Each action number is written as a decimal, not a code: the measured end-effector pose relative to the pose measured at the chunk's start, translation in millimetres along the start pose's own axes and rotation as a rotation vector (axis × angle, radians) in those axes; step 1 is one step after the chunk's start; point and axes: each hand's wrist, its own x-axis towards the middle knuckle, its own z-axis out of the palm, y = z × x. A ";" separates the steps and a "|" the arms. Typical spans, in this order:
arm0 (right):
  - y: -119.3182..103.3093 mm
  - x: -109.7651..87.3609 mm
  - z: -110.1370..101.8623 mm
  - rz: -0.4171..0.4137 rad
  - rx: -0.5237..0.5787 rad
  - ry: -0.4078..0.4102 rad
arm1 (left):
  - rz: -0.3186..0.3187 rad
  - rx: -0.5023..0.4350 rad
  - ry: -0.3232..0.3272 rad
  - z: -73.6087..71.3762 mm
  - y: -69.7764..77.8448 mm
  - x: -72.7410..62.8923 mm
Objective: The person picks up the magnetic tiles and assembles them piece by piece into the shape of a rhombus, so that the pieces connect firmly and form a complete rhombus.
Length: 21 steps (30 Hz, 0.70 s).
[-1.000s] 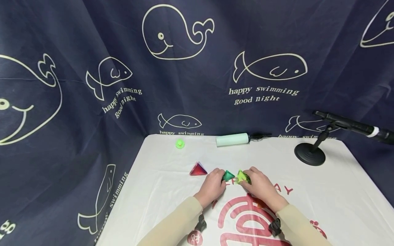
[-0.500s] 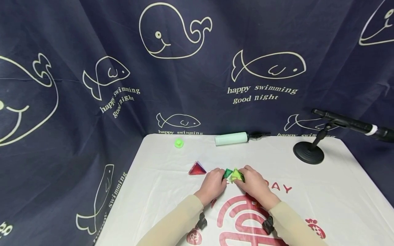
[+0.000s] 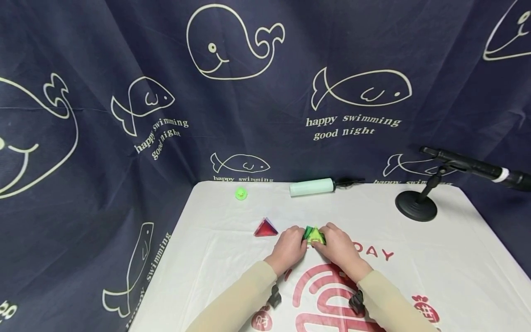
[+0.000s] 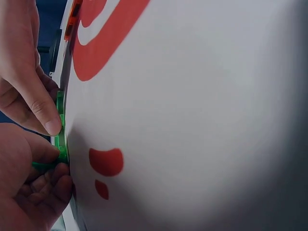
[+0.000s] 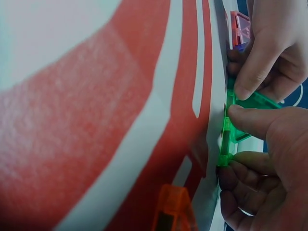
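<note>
Two translucent pieces meet on the desk (image 3: pixel 215 230): a dark green piece (image 3: pixel 307 230) and, at its four o'clock, a yellow-green piece (image 3: pixel 316 236). The left hand (image 3: pixel 289 245), at eight o'clock of the pair, has a narrow grip, pinching the dark green piece; the right hand (image 3: pixel 338 244), between three and four o'clock, pinches the yellow-green piece between thumb and fingers. The step seems to be joining them edge to edge; the next move likely calls for squaring those edges with a light press before either grip loosens. Against the frame a second earlier, the gap between them is gone and the right hand sits further toward nine o'clock; the red piece (image 3: pixel 265 228), at the pair's nine o'clock, looks unmoved.
</note>
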 end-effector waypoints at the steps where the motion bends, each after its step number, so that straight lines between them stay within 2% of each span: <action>1: -0.3 0.0 -0.2 0.002 -0.001 -0.002 | -0.002 0.004 -0.005 0.1 0.3 0.6; 13: -2.7 0.5 0.3 0.020 0.004 -0.009 | 0.015 0.021 -0.014 0.6 0.4 5.2; 21: 0.2 -2.6 -2.4 0.027 0.019 -0.043 | -0.026 -0.052 -0.042 0.9 0.1 5.0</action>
